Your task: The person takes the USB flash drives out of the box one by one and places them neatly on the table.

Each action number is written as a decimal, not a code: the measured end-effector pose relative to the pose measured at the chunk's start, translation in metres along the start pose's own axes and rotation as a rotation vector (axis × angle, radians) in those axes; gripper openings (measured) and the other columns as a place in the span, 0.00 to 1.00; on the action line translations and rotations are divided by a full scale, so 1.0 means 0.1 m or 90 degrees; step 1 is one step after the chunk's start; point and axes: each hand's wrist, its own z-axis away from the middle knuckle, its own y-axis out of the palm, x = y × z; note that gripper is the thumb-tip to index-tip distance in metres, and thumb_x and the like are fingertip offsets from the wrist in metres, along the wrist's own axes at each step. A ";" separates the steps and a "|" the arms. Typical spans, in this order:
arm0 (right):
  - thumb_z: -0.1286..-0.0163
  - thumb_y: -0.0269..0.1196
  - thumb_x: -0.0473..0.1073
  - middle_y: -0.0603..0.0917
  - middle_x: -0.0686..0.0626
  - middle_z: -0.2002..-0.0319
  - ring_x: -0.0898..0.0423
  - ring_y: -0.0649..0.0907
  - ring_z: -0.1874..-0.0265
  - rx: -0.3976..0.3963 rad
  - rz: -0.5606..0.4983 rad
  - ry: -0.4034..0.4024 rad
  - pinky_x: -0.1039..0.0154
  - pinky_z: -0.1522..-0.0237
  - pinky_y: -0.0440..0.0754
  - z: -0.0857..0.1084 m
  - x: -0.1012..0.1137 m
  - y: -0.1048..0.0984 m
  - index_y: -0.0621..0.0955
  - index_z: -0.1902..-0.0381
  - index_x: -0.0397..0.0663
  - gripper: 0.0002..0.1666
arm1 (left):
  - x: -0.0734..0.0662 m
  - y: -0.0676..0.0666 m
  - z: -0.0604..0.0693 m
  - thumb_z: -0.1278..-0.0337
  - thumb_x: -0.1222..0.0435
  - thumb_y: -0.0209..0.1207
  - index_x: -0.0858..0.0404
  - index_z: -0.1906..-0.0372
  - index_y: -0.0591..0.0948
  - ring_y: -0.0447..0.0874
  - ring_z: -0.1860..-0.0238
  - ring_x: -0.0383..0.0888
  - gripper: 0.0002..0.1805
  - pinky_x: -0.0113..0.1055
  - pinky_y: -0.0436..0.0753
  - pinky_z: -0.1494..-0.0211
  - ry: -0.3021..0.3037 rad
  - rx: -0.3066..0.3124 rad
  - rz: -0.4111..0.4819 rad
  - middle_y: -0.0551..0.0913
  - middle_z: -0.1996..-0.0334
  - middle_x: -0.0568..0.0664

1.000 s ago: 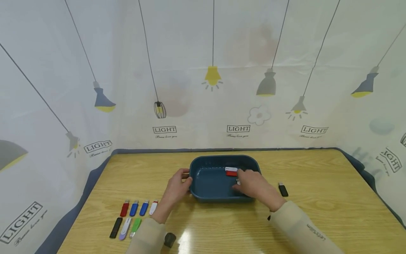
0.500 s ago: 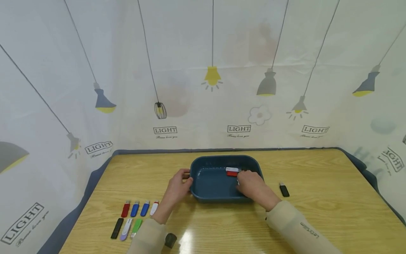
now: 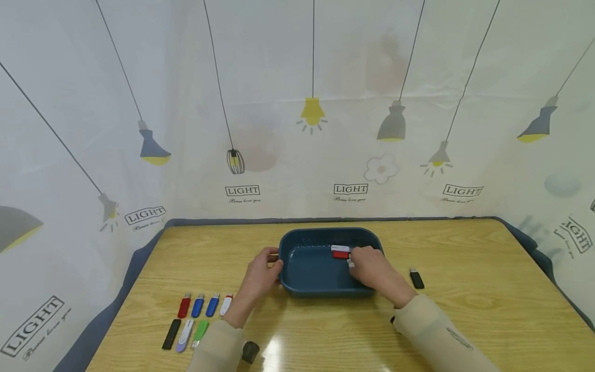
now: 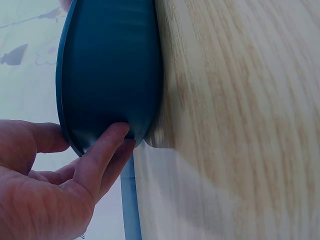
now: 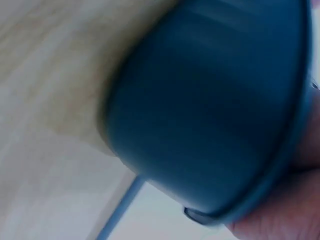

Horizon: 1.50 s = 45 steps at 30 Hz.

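Note:
A dark blue plastic basin [image 3: 316, 294] stands at the middle of the table. My left hand [image 3: 260, 271] holds its left end; in the left wrist view the fingers [image 4: 102, 155] lie against the outer wall near the rim. My right hand [image 3: 374, 268] reaches inside at the right, pinching a USB flash drive [image 3: 350, 263] whose pale end shows below the fingers. A white USB flash drive [image 3: 340, 248] and a red USB flash drive [image 3: 341, 254] lie side by side in the basin. In the right wrist view the basin wall hides the fingertips.
Several USB flash drives lie in two rows at the left, among them a red one [image 3: 184, 306], a green one [image 3: 200, 331] and a black one [image 3: 171, 334]. Another black flash drive [image 3: 417, 278] lies right of the basin. A printed curtain [image 3: 297, 170] hangs behind the table.
My right hand shifts slightly inside the basin, and the pale end of the held flash drive shows more than half a second ago. My left hand stays in place.

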 end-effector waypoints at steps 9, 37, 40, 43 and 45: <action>0.29 0.66 0.38 0.75 0.51 0.76 0.56 0.73 0.77 -0.010 -0.099 0.041 0.61 0.72 0.74 0.16 -0.11 -0.25 0.82 0.65 0.37 0.08 | 0.00 0.00 0.00 0.25 0.72 0.53 0.76 0.32 0.71 0.88 0.53 0.59 0.22 0.44 0.90 0.61 -0.002 0.002 0.010 0.78 0.41 0.74; 0.28 0.65 0.40 0.86 0.40 0.62 0.50 0.82 0.67 -0.050 -0.113 0.129 0.51 0.66 0.82 0.79 -1.18 -0.43 0.81 0.53 0.27 0.17 | -0.05 -0.01 0.03 0.26 0.72 0.53 0.77 0.33 0.71 0.88 0.55 0.58 0.21 0.43 0.89 0.61 0.007 0.007 -0.004 0.79 0.43 0.73; 0.28 0.65 0.40 0.85 0.40 0.63 0.51 0.81 0.69 -0.041 -0.106 0.137 0.52 0.68 0.81 0.79 -1.26 -0.40 0.81 0.54 0.27 0.16 | -0.05 -0.01 0.04 0.26 0.72 0.53 0.77 0.33 0.71 0.88 0.55 0.57 0.21 0.44 0.89 0.61 0.007 0.007 -0.006 0.79 0.43 0.73; 0.28 0.65 0.40 0.85 0.41 0.65 0.52 0.78 0.72 -0.034 -0.099 0.141 0.55 0.69 0.78 0.79 -1.31 -0.36 0.81 0.55 0.27 0.16 | -0.04 -0.01 0.04 0.26 0.73 0.53 0.77 0.34 0.71 0.89 0.57 0.56 0.21 0.45 0.89 0.61 0.009 0.008 -0.005 0.80 0.43 0.73; 0.28 0.65 0.40 0.84 0.42 0.66 0.53 0.77 0.73 -0.032 -0.097 0.144 0.56 0.70 0.76 0.79 -1.34 -0.34 0.81 0.57 0.28 0.15 | -0.04 0.00 0.04 0.26 0.73 0.53 0.77 0.34 0.71 0.89 0.57 0.56 0.21 0.44 0.89 0.62 0.012 0.011 -0.006 0.80 0.43 0.73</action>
